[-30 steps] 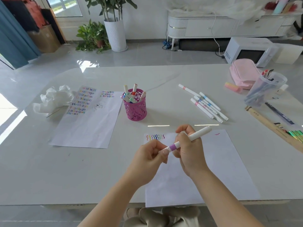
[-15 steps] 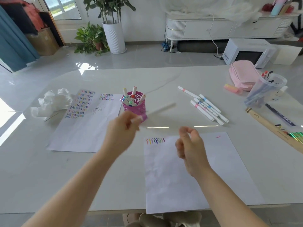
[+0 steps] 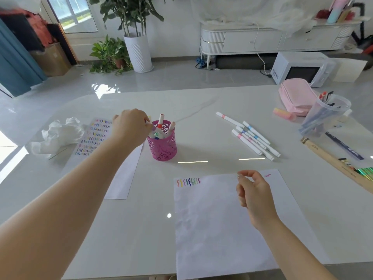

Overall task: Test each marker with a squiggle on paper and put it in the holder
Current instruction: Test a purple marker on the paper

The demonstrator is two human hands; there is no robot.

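A pink mesh holder (image 3: 162, 150) stands mid-table with several markers upright in it. My left hand (image 3: 129, 128) is at its left rim and pinches a white marker with a purple band (image 3: 152, 129), whose lower end is inside the holder. My right hand (image 3: 252, 190) hovers over the test paper (image 3: 212, 229), fingers loosely curled and holding nothing. A row of coloured squiggles (image 3: 188, 182) marks the paper's top left corner. Several white markers (image 3: 252, 138) lie loose to the right of the holder.
A second sheet full of squiggles (image 3: 94, 136) lies under my left forearm, beside crumpled tissue (image 3: 58, 134). At the right are a pink pencil case (image 3: 296, 96), a clear cup of pens (image 3: 325, 116), a pink stick (image 3: 284, 114) and a wooden ruler (image 3: 333, 164).
My left hand took the purple marker from my right hand and carried it up-left to the holder. My right hand let go and stayed over the paper.
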